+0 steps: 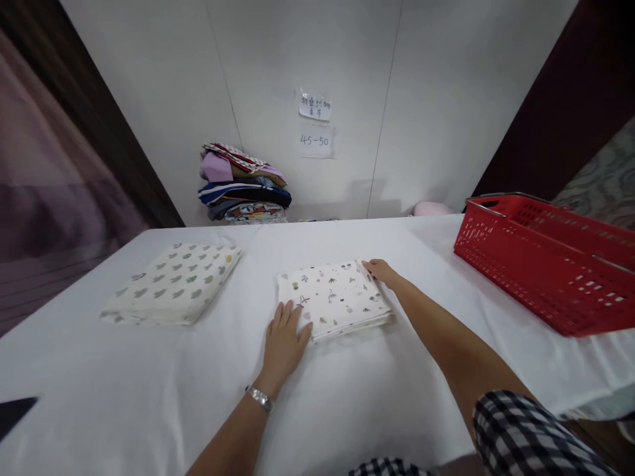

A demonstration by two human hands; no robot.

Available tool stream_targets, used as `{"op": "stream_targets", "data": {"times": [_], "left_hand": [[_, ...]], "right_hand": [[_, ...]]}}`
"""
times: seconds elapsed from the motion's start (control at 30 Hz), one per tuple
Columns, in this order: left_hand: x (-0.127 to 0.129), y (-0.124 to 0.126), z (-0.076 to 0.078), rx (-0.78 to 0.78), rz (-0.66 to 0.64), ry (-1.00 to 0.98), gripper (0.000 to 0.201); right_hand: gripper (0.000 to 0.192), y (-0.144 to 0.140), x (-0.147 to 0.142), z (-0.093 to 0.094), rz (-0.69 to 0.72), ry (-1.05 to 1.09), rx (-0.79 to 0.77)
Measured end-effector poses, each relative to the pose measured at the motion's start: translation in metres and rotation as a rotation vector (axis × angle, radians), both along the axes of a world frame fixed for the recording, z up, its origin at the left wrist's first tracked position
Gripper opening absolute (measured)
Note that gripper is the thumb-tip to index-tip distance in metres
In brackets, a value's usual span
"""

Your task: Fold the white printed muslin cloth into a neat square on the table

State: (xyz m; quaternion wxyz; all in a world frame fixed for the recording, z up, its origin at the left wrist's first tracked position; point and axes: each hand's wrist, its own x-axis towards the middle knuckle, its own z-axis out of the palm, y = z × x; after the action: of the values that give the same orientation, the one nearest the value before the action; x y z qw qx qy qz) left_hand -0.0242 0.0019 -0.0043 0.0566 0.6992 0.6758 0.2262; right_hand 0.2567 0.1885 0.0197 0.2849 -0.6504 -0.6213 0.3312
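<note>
From the head camera, both hands are working on one folded cloth (333,299), white with small printed shapes, which is lying flat near the middle of the bench (347,396). The left hand (284,344) is resting on the cloth's near left corner, fingers (288,316) stretched out flat and loose, pressing rather than gripping; a metal watch band (260,398) is sitting on that wrist. The right hand (381,270) is reaching across to the far right corner, fingers spread and lying against the cloth's edge, not closed around anything. A checked sleeve (520,430) is showing on that arm at the bottom right.

Well off to the left, a second folded cloth (173,283) with grey-green prints is lying on the white bench cover, apart from the hands. On the right, a red plastic basket (546,264) is standing on the bench, tilted across the corner. Behind the bench, against the white wall, a pile of mixed coloured fabrics (243,185) is stacked up, and two paper notes (315,124) are stuck on the wall above.
</note>
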Motion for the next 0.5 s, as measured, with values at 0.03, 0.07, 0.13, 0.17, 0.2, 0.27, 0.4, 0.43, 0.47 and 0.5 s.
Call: {"op": "stream_targets", "data": {"times": [0.03, 0.07, 0.13, 0.17, 0.2, 0.27, 0.4, 0.43, 0.47, 0.5], "left_hand": [[0.000, 0.000, 0.000, 0.000, 0.000, -0.002, 0.051], [0.000, 0.000, 0.001, 0.003, 0.000, -0.005, 0.051], [0.001, 0.000, 0.002, 0.008, 0.000, -0.013, 0.050], [0.001, 0.000, 0.002, 0.008, 0.000, -0.017, 0.050], [0.001, 0.000, 0.003, 0.006, 0.001, -0.018, 0.050], [0.002, 0.000, 0.004, -0.007, 0.002, -0.016, 0.050], [0.002, 0.000, 0.004, -0.009, 0.001, -0.015, 0.050], [0.002, 0.000, 0.004, -0.004, 0.001, -0.018, 0.050], [0.001, 0.000, 0.003, -0.001, 0.001, -0.020, 0.050], [0.001, 0.000, 0.003, -0.001, 0.003, -0.020, 0.051]], "right_hand": [[0.034, -0.005, 0.001, 0.000, 0.008, -0.004, 0.004], [0.033, -0.010, 0.002, 0.000, 0.013, -0.009, 0.010], [0.029, -0.018, 0.003, -0.001, 0.015, -0.019, 0.024], [0.027, -0.021, 0.003, -0.002, 0.011, -0.023, 0.032], [0.026, -0.024, 0.003, -0.002, 0.002, -0.025, 0.041], [0.025, -0.028, 0.004, -0.002, -0.022, -0.031, 0.055], [0.025, -0.033, 0.003, -0.002, -0.052, -0.060, 0.074], [0.025, -0.035, 0.003, -0.002, -0.052, -0.070, 0.078], [0.025, -0.036, 0.002, -0.002, -0.052, -0.079, 0.083], [0.025, -0.038, 0.003, -0.003, -0.049, -0.087, 0.087]]}}
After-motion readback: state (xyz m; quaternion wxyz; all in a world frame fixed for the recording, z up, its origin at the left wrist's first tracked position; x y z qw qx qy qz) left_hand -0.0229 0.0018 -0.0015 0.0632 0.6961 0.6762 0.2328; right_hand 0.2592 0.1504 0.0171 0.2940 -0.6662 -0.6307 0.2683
